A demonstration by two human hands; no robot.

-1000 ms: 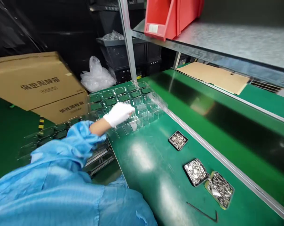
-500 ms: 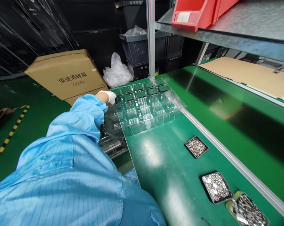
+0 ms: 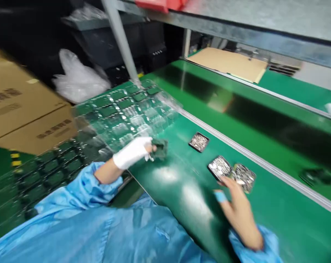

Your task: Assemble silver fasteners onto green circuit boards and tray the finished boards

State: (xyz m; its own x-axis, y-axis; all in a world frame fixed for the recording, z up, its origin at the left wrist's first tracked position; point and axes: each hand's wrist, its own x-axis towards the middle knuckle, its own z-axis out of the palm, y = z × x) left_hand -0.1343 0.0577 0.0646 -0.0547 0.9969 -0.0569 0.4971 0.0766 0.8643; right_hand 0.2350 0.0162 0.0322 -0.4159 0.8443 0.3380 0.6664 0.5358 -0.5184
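My left hand (image 3: 135,151), in a white glove with bare fingertips, grips a small dark green part (image 3: 160,149) above the green table (image 3: 179,182). Behind it lies a clear plastic tray (image 3: 127,109) with square pockets. My right hand (image 3: 238,208), with blue tape on the thumb, has its fingers apart beside the trays of metal pieces. One black tray (image 3: 219,167) is nearest its fingertips; a yellowish tray (image 3: 244,177) touches that one. Another small black tray (image 3: 198,141) of metal pieces stands farther back.
A metal rail (image 3: 236,146) runs along the table beside a green belt surface. At left are cardboard boxes (image 3: 25,106), a plastic bag (image 3: 78,78) and more pocketed trays (image 3: 50,171). A metal shelf (image 3: 236,22) hangs above; a post (image 3: 123,44) stands behind.
My left hand has come from the clear tray's far left edge to over the table, now with the green part. My right hand has come into view. The view has swung right.
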